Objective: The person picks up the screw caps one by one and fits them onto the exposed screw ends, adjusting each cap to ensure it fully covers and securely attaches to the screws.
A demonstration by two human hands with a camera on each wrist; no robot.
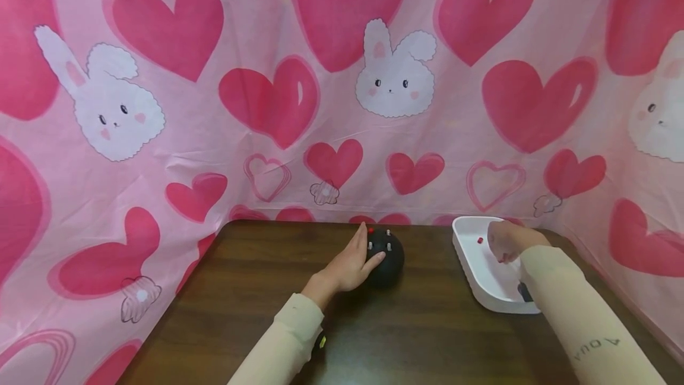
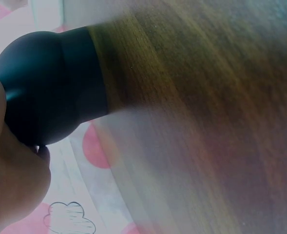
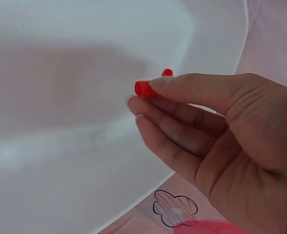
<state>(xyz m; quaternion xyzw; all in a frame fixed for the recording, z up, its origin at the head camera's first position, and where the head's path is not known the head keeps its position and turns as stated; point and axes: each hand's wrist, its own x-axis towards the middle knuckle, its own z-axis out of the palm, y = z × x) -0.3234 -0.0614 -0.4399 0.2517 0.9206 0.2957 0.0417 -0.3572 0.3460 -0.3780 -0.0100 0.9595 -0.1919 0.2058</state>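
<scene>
Tube (image 3: 144, 88), small and red, is pinched in the right hand (image 1: 504, 243), over the white tray (image 1: 490, 283). Only the right wrist view shows this pinch clearly: the thumb is clamped on the tube against a fingertip, and the other visible fingers are bent and lie close below. The same view shows the tube's hollow end, which points to about 9 o'clock. At 2 o'clock from it, a second tube (image 3: 167, 72) is seen, partly covered by the thumb. In the head view the held tube cannot be told, but a red piece (image 1: 480, 240) lies in the tray, at 9 o'clock from the right hand.

At 9 o'clock of the tray, on the brown table (image 1: 422, 325), stands a black ball (image 1: 392, 266). The left hand (image 1: 347, 266) holds it from its 9 o'clock side: the fingers are together along the side, and the thumb is apart from them, on the near face. The head view shows four small pegs (image 1: 389, 247) on the ball; the one between 10 and 11 o'clock of this group is red, the others whitish. The left wrist view gives instead the ball's base (image 2: 87, 73), touching the table. Behind hangs a pink cloth (image 1: 331, 126) with hearts and rabbits.
</scene>
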